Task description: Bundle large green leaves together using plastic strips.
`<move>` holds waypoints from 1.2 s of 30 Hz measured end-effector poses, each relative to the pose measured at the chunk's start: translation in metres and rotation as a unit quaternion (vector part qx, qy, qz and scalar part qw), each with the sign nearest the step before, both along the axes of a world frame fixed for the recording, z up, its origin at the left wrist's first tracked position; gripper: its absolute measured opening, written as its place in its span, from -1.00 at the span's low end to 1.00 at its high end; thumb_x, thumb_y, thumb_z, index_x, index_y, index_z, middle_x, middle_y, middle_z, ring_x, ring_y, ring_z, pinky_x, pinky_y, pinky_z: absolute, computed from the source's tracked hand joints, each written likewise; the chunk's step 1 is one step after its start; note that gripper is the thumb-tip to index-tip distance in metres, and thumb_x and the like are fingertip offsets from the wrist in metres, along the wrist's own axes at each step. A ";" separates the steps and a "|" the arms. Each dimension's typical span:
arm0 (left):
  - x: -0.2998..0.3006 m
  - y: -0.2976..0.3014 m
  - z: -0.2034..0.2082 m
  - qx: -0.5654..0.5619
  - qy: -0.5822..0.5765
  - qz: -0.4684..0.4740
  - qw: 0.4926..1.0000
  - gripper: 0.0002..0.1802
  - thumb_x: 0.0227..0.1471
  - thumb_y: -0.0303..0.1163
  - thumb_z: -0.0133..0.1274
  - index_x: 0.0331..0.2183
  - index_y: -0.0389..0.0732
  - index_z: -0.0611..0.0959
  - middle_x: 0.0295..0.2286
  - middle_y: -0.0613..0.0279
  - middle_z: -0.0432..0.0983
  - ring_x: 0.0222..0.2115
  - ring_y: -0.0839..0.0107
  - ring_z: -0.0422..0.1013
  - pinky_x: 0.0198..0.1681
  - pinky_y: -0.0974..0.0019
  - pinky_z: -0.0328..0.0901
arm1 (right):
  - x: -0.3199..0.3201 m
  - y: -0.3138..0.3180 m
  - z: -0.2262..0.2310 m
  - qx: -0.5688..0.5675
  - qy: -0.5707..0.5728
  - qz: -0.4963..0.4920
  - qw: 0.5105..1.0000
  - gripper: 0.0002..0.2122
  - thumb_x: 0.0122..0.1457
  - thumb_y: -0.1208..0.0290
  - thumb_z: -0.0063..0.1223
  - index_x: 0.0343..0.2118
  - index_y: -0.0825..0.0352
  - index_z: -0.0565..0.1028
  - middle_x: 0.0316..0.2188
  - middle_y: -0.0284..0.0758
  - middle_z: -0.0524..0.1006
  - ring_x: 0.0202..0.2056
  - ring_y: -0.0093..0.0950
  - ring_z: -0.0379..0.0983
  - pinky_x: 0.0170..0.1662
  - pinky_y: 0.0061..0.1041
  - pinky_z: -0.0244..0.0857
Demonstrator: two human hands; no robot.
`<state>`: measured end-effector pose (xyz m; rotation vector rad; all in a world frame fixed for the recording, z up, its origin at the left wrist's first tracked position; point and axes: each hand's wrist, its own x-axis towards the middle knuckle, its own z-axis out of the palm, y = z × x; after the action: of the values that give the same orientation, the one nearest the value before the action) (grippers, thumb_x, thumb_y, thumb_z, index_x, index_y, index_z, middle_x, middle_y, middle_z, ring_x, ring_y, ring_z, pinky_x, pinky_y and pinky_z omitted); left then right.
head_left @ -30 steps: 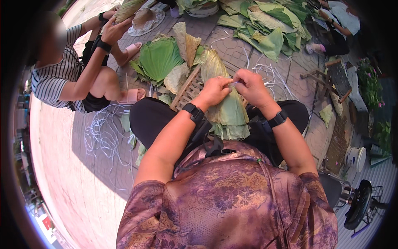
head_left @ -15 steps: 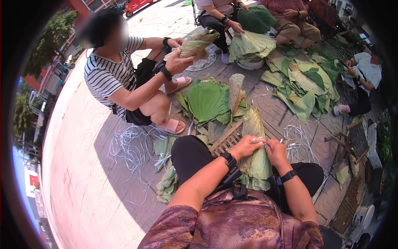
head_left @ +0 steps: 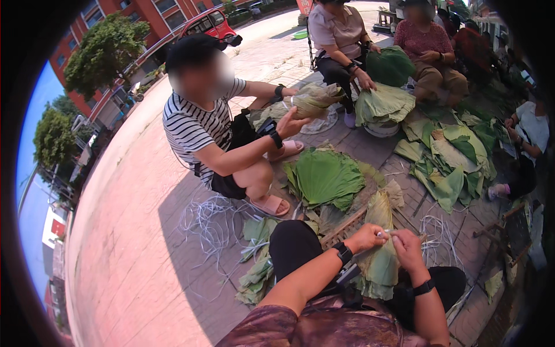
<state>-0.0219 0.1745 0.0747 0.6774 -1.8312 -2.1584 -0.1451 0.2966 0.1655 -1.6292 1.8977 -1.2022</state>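
Note:
Across my lap lies a long bundle of folded, dried green-yellow leaves (head_left: 380, 276), broad and veined like lotus leaves. Over its middle, my left hand (head_left: 367, 237) is closed in a pinch, with a ring-like bright spot on a finger. My right hand (head_left: 408, 248) meets it there, fingers curled and pinched together. A short pale piece, seemingly white string, shows between the fingertips; most of it is hidden by them. The bundle's far end rests toward a slatted wooden piece (head_left: 346, 226).
Green leaves (head_left: 326, 176) are stacked ahead. White string (head_left: 211, 222) lies tangled at left, with more string (head_left: 439, 234) at right. Tied bundles (head_left: 257, 277) lie by my left knee. A person in stripes (head_left: 202, 130) holds another bundle (head_left: 309, 103). A large leaf heap (head_left: 451, 156) spreads far right.
The view has tilted up and turned left, so the scene sits lower and further right. My hands stay together over the bundle, slightly further apart.

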 end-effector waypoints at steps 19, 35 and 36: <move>-0.005 0.018 0.006 -0.193 0.005 0.161 0.968 -0.77 -0.27 -0.52 0.04 -0.40 -0.28 0.56 -0.46 0.19 0.53 -0.39 0.43 0.45 -0.27 0.37 0.32 | -0.016 -0.039 -0.060 0.041 0.012 0.045 0.998 -0.82 -0.24 0.66 -0.01 -0.47 0.37 0.46 -0.54 -0.20 0.44 -0.46 -0.30 0.42 -0.37 -0.47 0.27; -0.021 0.018 0.022 -0.432 -0.036 0.192 0.881 -0.87 -0.25 -0.55 0.03 -0.52 -0.26 0.43 -0.47 -0.01 0.36 -0.40 -0.05 0.33 -0.37 0.05 0.24 | -0.041 -0.046 -0.054 0.171 -0.242 0.151 0.943 -0.82 -0.03 0.68 -0.14 -0.35 0.45 0.46 -0.48 -0.37 0.50 -0.42 -0.54 0.40 -0.33 -0.53 0.25; -0.019 0.017 0.030 -0.422 -0.020 0.137 0.896 -0.90 -0.24 -0.51 0.04 -0.55 -0.25 0.45 -0.50 0.00 0.37 -0.41 -0.04 0.34 -0.38 0.06 0.24 | -0.050 -0.045 -0.064 0.138 -0.145 0.153 0.968 -0.85 -0.05 0.66 -0.14 -0.39 0.44 0.45 -0.50 -0.27 0.49 -0.44 -0.43 0.42 -0.36 -0.48 0.26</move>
<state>-0.0409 0.1918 0.1045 0.6910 -2.2464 -1.0035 -0.1949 0.2516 0.1014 -1.4416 1.4918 -0.9416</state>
